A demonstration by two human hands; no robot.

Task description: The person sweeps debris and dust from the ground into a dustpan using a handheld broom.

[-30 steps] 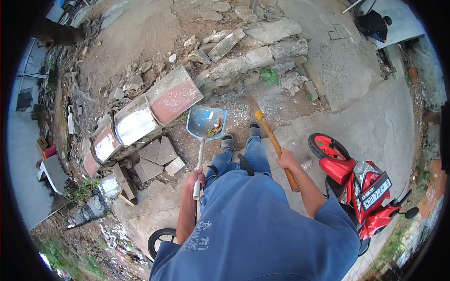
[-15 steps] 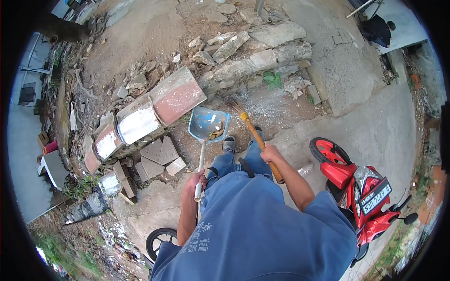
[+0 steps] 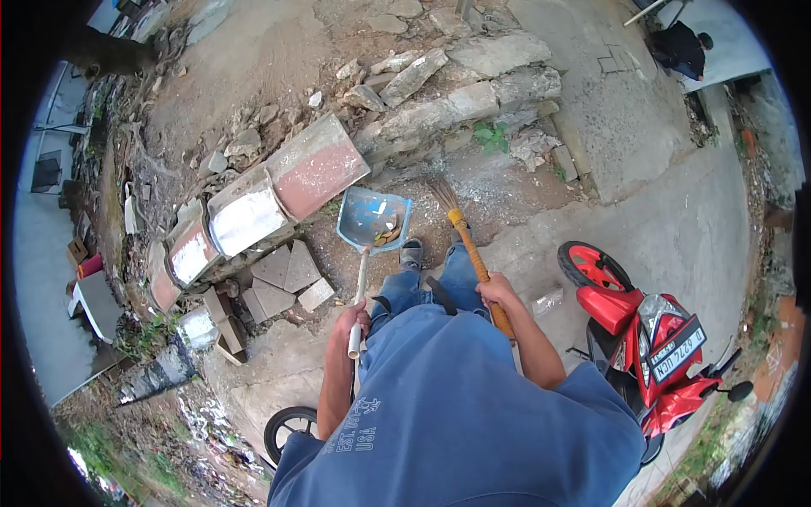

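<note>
One wide stretch of concrete (image 3: 676, 211) runs along this person's right side, meeting a patch of bare dirt ahead dusted with pale flecks. Across the front lies a broken row of stone slabs (image 3: 473, 101), rough and chipped, and to its left a curved edging (image 3: 321, 176) painted in worn red and white. A red motorcycle (image 3: 621, 311) stands on the concrete to the right, its front wheel nearest the person's arm. Farther off, near the top right, I can see another person (image 3: 678, 51) in dark clothing.

Some flat paving pieces (image 3: 287, 272) lie loose below the edging. The broom (image 3: 471, 245) slants forward from the right side, its bristles fanned over the dirt; whether they touch it I cannot tell. The blue dustpan (image 3: 373, 211) is just beside the edging, in front of the feet, its open mouth facing away from the person.

The right grip (image 3: 498, 292) is wrapped around the broom's handle, toward the lower part. The left grip (image 3: 353, 320) is closed around the dustpan's pale handle, near its end. Smallest of all, a few dry leaves (image 3: 389, 234) sit inside the pan.
</note>
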